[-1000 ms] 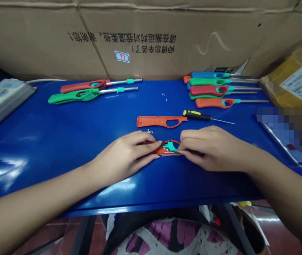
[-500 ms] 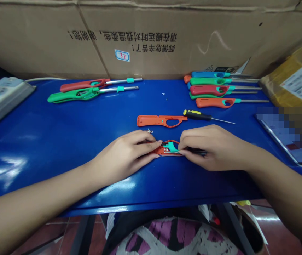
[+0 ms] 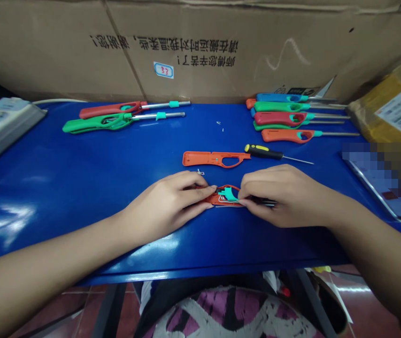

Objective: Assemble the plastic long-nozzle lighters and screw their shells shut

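An orange long-reach lighter (image 3: 219,199) lies opened on the blue table, its inner parts and thin wires showing. Around its left end my left hand (image 3: 172,199) is closed, thumb and fingers gripping the casing. My right hand (image 3: 274,195) pinches the right end of the same lighter, beside the turquoise trigger (image 3: 229,193). Part of a metal tube (image 3: 269,203) shows beneath the right fingers. Just beyond the hands lies the detached orange casing half (image 3: 204,158). A small metal piece (image 3: 201,172) rests close behind my left hand.
A black and yellow screwdriver (image 3: 264,151) lies behind my right hand. Several lighters (image 3: 288,118) are grouped at back right; a red lighter (image 3: 111,109) and a green one (image 3: 96,123) lie back left. Tiny screws (image 3: 218,123), a phone (image 3: 380,185) and a power strip (image 3: 6,126) are about.
The view has shifted slightly. Both hands keep their hold on the orange lighter, with no clear movement of the parts.
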Action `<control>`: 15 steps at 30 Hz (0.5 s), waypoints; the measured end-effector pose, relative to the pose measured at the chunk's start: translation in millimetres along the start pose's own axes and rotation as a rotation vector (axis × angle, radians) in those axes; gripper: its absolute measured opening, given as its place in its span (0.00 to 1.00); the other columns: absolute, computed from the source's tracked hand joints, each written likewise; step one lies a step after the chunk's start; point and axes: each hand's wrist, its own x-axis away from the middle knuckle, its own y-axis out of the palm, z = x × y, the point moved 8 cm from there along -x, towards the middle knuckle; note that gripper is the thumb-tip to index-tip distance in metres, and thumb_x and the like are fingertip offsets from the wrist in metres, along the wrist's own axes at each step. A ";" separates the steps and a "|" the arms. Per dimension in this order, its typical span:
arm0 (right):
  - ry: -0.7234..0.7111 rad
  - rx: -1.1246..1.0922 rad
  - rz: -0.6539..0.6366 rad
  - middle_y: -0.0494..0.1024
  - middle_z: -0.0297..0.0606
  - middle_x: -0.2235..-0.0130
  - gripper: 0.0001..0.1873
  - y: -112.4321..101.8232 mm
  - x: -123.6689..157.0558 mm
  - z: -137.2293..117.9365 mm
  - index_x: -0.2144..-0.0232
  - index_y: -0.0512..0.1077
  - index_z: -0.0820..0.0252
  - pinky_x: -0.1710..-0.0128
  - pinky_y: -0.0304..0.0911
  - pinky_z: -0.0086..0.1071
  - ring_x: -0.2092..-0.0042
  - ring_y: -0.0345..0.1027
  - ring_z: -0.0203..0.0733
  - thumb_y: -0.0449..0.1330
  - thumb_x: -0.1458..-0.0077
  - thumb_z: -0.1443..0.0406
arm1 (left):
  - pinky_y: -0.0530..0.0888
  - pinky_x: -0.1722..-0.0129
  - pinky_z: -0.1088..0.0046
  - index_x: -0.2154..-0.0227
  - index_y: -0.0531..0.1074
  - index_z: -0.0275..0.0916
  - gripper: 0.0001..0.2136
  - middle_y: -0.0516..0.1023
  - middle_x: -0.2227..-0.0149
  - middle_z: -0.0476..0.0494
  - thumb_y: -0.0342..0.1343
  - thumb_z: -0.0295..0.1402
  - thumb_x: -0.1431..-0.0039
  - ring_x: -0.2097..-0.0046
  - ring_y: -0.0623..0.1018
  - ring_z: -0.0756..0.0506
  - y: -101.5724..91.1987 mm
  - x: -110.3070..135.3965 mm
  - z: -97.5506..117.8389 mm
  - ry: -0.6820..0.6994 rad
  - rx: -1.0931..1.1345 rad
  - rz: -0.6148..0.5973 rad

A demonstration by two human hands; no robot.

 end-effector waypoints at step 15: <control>-0.037 0.069 0.003 0.72 0.32 0.70 0.08 -2.4 0.2 -5.7 0.68 0.71 0.58 0.68 0.54 0.30 0.69 0.62 0.35 0.53 0.36 0.69 | 0.79 0.52 0.67 0.49 0.76 0.34 0.12 0.78 0.54 0.39 0.56 0.32 0.32 0.53 0.79 0.45 2.2 0.0 -1.8 -0.010 0.004 -0.024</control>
